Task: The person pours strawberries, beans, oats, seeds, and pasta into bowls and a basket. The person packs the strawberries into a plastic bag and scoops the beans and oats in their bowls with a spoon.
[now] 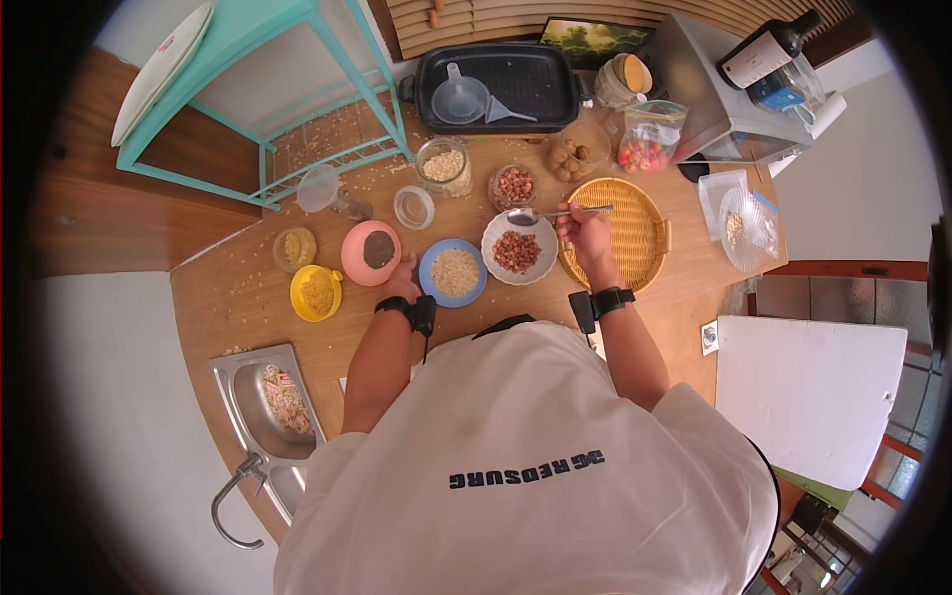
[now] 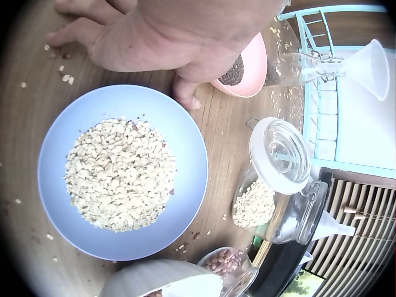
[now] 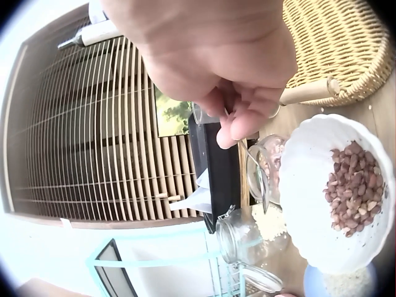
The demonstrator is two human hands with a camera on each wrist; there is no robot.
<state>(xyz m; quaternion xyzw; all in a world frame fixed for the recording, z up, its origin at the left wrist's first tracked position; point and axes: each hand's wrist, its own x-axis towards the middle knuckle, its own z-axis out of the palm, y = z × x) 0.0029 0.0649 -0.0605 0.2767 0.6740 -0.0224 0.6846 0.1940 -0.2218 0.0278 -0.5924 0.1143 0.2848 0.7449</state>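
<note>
My right hand pinches a metal spoon by its handle. The spoon's head hangs over the far rim of a white fluted bowl of reddish-brown peanuts. In the left wrist view, my left hand rests on the tabletop with its fingers spread and fairly straight, holding nothing. It lies between a pink bowl of dark seeds and a blue bowl of pale flakes, its thumb close to the blue rim. A small jar of peanuts stands behind the white bowl.
A round wicker basket lies right of the white bowl. Left of the pink bowl is a yellow bowl. A glass jar of flakes, a black pan with funnels and a teal rack stand behind. A sink is at left.
</note>
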